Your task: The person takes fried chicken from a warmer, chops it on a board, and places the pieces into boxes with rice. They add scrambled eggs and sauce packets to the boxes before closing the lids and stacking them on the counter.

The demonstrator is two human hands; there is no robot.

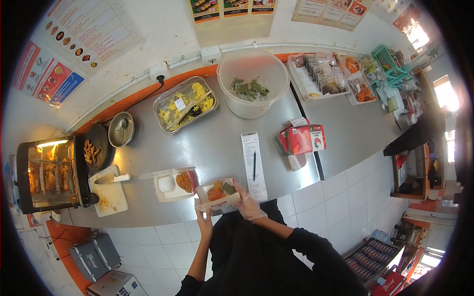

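Note:
Both hands hold a white-and-red paper takeaway box [228, 201] at the front edge of the steel counter. My left hand [204, 220] grips its lower left side with the fingers closed on it. On the right side is my right hand [251, 207], in a clear plastic glove, fingers wrapped round that end. Inside lie orange-brown pieces of food [215, 192] and a green packet [228, 188]. Just left stands a second open takeaway box [160, 193], with a white mound that looks like rice and a piece of fried chicken [184, 182]. A printed receipt [249, 148] with a black pen [254, 165] lies to the right.
Behind stand a clear tub of yellow food [170, 111] and a white bucket [252, 109] of green packets. Folded red boxes [298, 139] lie right. Leftward are a cutting board [111, 202] with a knife [118, 178], a metal bowl [117, 140] and a lit food warmer [49, 172].

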